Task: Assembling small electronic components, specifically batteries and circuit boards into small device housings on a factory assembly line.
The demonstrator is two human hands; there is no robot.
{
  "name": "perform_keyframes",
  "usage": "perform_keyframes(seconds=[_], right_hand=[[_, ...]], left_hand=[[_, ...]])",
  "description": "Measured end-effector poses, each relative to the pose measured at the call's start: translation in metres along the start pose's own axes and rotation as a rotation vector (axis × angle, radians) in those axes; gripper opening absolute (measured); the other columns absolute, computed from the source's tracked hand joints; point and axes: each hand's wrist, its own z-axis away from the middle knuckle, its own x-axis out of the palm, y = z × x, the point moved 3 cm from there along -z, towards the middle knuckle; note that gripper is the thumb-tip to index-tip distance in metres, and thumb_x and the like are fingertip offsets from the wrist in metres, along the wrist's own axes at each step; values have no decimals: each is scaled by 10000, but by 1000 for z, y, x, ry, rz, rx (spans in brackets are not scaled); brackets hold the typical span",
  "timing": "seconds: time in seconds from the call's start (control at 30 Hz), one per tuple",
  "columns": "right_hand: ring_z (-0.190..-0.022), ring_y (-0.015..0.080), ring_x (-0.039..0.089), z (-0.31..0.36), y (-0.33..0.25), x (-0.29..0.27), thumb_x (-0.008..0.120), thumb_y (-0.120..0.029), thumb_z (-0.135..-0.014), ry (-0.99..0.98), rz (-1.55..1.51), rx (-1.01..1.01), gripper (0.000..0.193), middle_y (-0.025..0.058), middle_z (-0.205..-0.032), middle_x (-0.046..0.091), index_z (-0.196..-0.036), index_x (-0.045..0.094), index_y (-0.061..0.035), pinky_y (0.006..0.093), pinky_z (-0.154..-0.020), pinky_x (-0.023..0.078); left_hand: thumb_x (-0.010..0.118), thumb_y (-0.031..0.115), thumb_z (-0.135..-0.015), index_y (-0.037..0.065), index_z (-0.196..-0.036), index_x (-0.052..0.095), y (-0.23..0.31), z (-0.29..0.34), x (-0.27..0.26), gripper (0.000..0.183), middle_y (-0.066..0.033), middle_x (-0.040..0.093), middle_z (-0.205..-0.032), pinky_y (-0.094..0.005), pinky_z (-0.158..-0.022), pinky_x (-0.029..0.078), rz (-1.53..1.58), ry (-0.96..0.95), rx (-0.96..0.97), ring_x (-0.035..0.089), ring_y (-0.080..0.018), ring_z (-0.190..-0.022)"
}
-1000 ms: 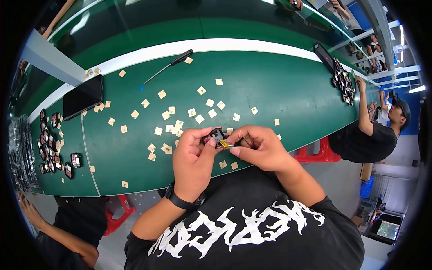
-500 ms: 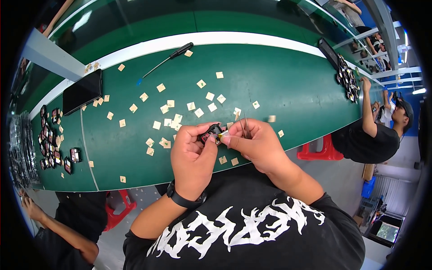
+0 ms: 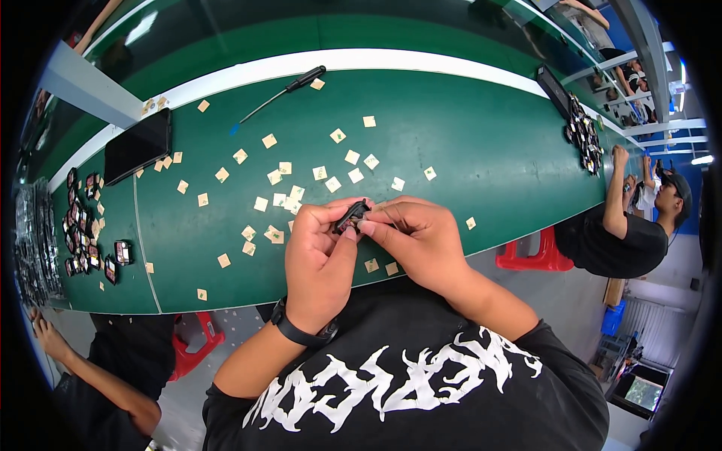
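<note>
My left hand [image 3: 322,244] is closed around a small black plastic housing [image 3: 352,216], gripping it between thumb and fingers above the table's near edge. Inside the housing some reddish and coppery parts show. My right hand [image 3: 417,237] meets it from the right, thumb and forefinger pinched at its open side. Thin metal tweezers [image 3: 389,216] lie within the right hand, mostly covered by its fingers. Whatever the right fingertips press on is hidden. Around the hands, several small cream paper squares [image 3: 319,173] with green marks are scattered over the green table [image 3: 481,143].
A screwdriver [image 3: 282,98] lies at the back. To the left are a black tablet-like device [image 3: 139,148] and a cluster of black housings [image 3: 79,233]; another pile [image 3: 583,135] sits far right. Co-workers sit at both sides, near red stools [image 3: 535,252].
A whitish-yellow piece at my right fingertips no longer shows, and the tweezers have tilted down into the hand. The blurred square beside my right hand is gone; another square now lies left of my left hand.
</note>
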Motion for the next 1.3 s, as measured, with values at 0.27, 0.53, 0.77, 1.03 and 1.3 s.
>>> perform_keyframes(seconds=[0.27,0.53,0.77,1.03,1.3], right_hand=[[-693,34,518,-13,3,-7,833,-51,-843,42,25,108,150,-21,-800,576,-929,733,20,200,-601,435],[-680,26,517,-27,-5,-10,825,-99,-862,-144,-141,281,194,-35,-781,596,-979,702,-5,204,-584,416],[-669,24,506,-13,2,-10,757,-135,-937,-186,-268,236,139,-31,-769,619,-941,694,-11,219,-575,417],[-700,23,473,10,-11,-23,667,-137,-1008,-271,-266,221,148,-50,-793,587,-1012,670,10,227,-597,388],[-538,233,555,28,-24,-42,784,-258,-894,-34,402,-212,364,108,-641,557,-665,617,-29,344,-472,389]], left_hand=[[501,-72,-1010,-5,-1226,460,-3,-2,-3,230,-170,586,-1328,-426,-1069,525,25,-85,-53,615,-223,-1217],[478,-88,-1010,-7,-1252,440,-3,1,-5,258,-175,535,-1377,-408,-1067,528,-30,-104,4,607,-223,-1221],[544,21,-1029,-26,-1302,486,11,2,5,283,-133,672,-1149,-282,-725,576,-314,-102,-200,703,-139,-882],[521,79,-1055,-44,-1289,520,24,16,-4,264,-104,681,-881,-199,-491,422,-303,-168,-314,583,-88,-590],[510,109,-1059,-56,-1304,508,27,16,-8,295,-131,687,-952,-215,-552,486,-136,-158,-472,631,-106,-668]])
